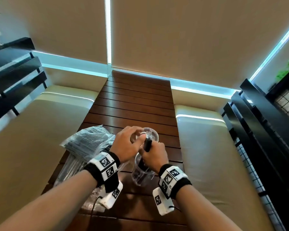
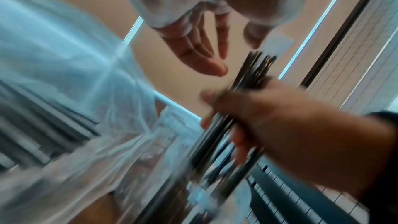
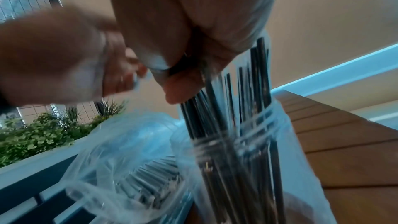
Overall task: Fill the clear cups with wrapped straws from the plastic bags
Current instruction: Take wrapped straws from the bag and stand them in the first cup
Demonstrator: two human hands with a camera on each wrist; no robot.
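Over the near clear cup (image 1: 141, 170) on the wooden table (image 1: 137, 100), the right hand (image 1: 154, 156) has its fingers wrapped round a bundle of dark wrapped straws (image 1: 147, 145), their lower ends down inside that cup. The left hand (image 1: 126, 144) hovers just beside the bundle's top, fingers loosely spread, holding nothing. A plastic bag (image 1: 88, 140) of straws lies left of the cup; a second cup (image 1: 151, 134) stands beyond it.
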